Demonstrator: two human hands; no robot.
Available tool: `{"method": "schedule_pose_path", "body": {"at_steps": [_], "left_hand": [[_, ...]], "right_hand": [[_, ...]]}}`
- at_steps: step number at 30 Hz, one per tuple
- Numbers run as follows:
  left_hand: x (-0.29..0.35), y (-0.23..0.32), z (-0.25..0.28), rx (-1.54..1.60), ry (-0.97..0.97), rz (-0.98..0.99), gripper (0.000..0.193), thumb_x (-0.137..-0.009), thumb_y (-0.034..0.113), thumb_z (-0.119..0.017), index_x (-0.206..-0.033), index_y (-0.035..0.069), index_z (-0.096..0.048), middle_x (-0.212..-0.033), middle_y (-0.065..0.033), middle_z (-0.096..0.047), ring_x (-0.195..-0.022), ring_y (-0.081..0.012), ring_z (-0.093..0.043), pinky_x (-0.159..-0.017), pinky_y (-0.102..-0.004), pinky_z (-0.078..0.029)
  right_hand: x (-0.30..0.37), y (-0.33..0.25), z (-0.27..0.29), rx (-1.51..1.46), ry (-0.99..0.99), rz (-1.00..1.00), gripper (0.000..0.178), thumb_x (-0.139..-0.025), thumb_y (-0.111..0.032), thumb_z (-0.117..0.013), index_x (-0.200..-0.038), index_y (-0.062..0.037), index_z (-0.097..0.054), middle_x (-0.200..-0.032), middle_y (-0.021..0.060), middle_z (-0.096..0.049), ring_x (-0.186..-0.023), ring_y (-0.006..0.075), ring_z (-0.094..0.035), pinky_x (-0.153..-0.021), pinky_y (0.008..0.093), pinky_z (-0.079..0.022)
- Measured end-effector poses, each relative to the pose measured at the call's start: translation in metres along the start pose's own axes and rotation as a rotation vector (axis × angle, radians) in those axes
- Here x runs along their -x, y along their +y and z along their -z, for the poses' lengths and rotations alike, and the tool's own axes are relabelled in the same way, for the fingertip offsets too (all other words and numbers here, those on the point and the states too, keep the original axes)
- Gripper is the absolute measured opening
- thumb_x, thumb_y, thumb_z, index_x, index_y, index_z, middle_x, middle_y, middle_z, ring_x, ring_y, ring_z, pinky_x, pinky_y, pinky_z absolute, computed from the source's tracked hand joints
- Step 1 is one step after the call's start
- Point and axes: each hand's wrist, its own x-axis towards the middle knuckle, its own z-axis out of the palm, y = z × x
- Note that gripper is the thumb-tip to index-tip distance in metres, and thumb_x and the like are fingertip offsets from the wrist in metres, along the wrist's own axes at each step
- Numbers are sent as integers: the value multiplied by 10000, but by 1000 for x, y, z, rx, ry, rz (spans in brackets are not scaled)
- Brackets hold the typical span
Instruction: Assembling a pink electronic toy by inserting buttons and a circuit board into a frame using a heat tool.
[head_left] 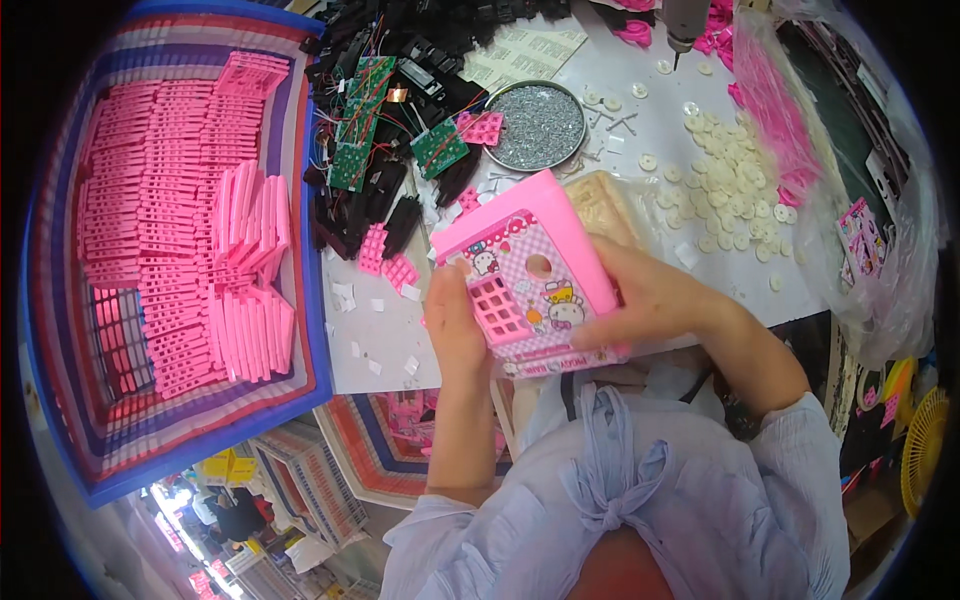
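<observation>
Between both hands I hold a pink plastic toy box (527,291), tilted above the near edge of the table. Its front carries a cartoon-printed panel with a grid of square openings and a round hole. My left hand (456,318) is closed along the box's left side, thumb on the front edge. Gripping the right side, my right hand (645,297) has its thumb near the lower front corner. Both hands' remaining fingers are partly hidden behind the box. A yellowish block in clear film (600,205) lies just beyond the box.
A striped basket (318,300) at left holds stacked pink panels (175,190). Green circuit boards (440,148) with wires and black parts lie at the back. A round dish of small screws (537,125), white discs (730,180) and a driver tip (679,45) are farther right.
</observation>
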Motion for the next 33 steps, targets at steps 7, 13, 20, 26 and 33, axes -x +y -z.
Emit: {"method": "schedule_pose_path", "body": {"at_steps": [7,13,20,26,33], "left_hand": [[-6,15,-22,-75,79,-172,212,-1036,208,-467,-1074,40,-591,-922,3,-612,-773,-37,-557,-676,-194,-458],[-13,20,-18,-25,112,-329,185,-1029,214,-486,-985,56,-572,-886,5,-605,-766,-36,-557,-667,-198,-460],[-19,23,-21,60,170,-211,355,-1038,333,-415,-1138,27,-566,-1007,-77,-647,-861,-140,-658,-743,-279,-543],[-27,6,-15,202,138,-53,513,-1043,415,-343,-1297,5,-515,-1171,-139,-654,-1005,-235,-672,-873,-371,-542],[-26,-1,-27,223,106,-62,514,-1047,420,-324,-1321,20,-493,-1160,-135,-651,-996,-231,-670,-858,-365,-546]], "right_hand": [[18,0,11,-75,-30,-69,595,-818,-54,-728,-1350,-20,-465,-1243,83,-590,-1103,154,-591,-924,309,-512],[17,6,-2,-131,76,-41,576,-833,-2,-694,-1354,-10,-447,-1251,85,-568,-1152,172,-576,-939,310,-520],[18,-3,-14,137,147,55,648,-811,-51,-732,-1369,-1,-406,-1254,110,-574,-1160,188,-578,-952,335,-517],[19,-12,-18,159,29,186,686,-778,-68,-723,-1374,16,-395,-1177,136,-637,-1078,205,-635,-908,342,-533],[24,-3,-32,363,280,367,588,-760,-43,-665,-1309,42,-473,-1091,182,-650,-974,211,-675,-818,322,-537]]}}
